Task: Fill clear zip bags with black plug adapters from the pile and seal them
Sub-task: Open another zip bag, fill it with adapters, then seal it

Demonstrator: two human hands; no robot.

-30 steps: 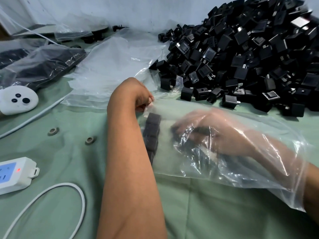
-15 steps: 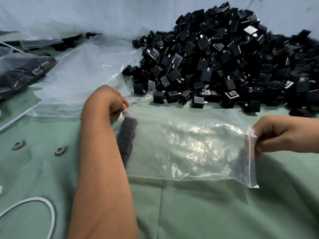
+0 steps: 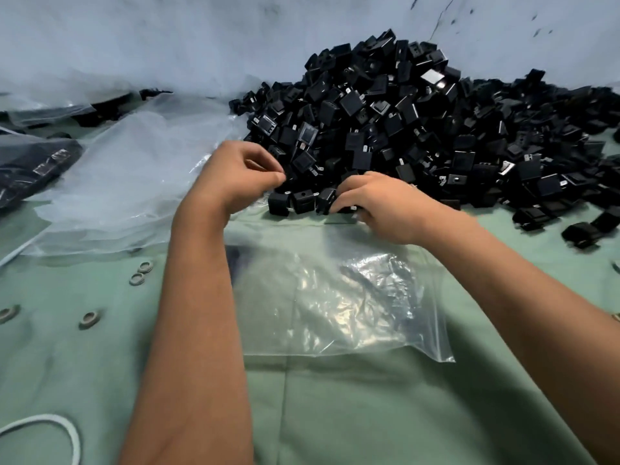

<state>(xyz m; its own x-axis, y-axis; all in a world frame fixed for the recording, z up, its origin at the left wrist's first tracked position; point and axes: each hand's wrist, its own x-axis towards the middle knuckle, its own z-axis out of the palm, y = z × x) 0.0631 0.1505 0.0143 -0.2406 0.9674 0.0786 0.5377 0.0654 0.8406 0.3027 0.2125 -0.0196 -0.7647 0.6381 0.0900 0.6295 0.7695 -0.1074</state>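
Note:
A big pile of black plug adapters lies against the wall at the back right. A clear zip bag lies flat on the green cloth in front of it. A dark patch of adapters shows inside its left end, mostly hidden by my left forearm. My left hand hovers at the pile's left edge with fingers curled and thumb on fingertip; I see nothing in it. My right hand curls its fingers round adapters at the pile's front edge, just beyond the bag.
A stack of empty clear bags lies to the left of the pile. Filled bags sit at the far left. Small metal rings dot the cloth, and a white cable loops at the bottom left.
Both hands let go of the bag's ends and moved up to the pile. The bag now lies flat. The right hand, inside the bag a second ago, grips adapters.

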